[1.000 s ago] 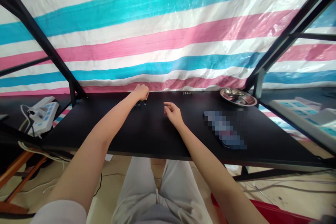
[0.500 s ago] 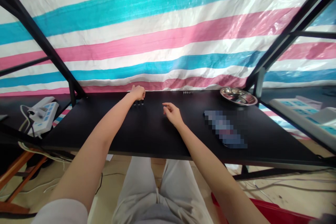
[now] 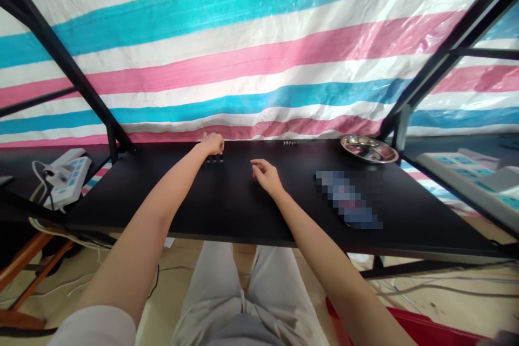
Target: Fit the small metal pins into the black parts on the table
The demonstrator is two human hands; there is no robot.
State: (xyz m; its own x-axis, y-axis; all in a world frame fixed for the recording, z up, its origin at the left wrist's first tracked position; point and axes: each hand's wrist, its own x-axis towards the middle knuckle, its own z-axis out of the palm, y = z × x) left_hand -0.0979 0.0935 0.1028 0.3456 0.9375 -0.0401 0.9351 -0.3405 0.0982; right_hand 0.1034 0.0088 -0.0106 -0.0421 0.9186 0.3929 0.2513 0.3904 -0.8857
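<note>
At the back of the black table (image 3: 243, 205), my left hand (image 3: 212, 144) is closed with its fingers curled downward. Its fingertips are hidden, so I cannot make out what they hold. Just under it is a short row of small dark pieces with shiny ends (image 3: 214, 161), too small to name. My right hand (image 3: 266, 175) hovers at or just above the middle of the table, its fingers loosely bent and apart, with nothing visible in it. Farther back, right of centre, several small shiny metal pieces (image 3: 290, 143) sit in a row near the table's rear edge.
A shiny divided metal tray (image 3: 368, 149) lies at the back right. Nearer is a blurred-out bluish flat item (image 3: 347, 200). Black metal posts (image 3: 93, 102) flank the table, with a striped plastic sheet (image 3: 259, 73) behind. White power strips (image 3: 73, 181) stand at the left.
Almost nothing differs. Both hands stay in the same places, and the view has shifted only very slightly.
</note>
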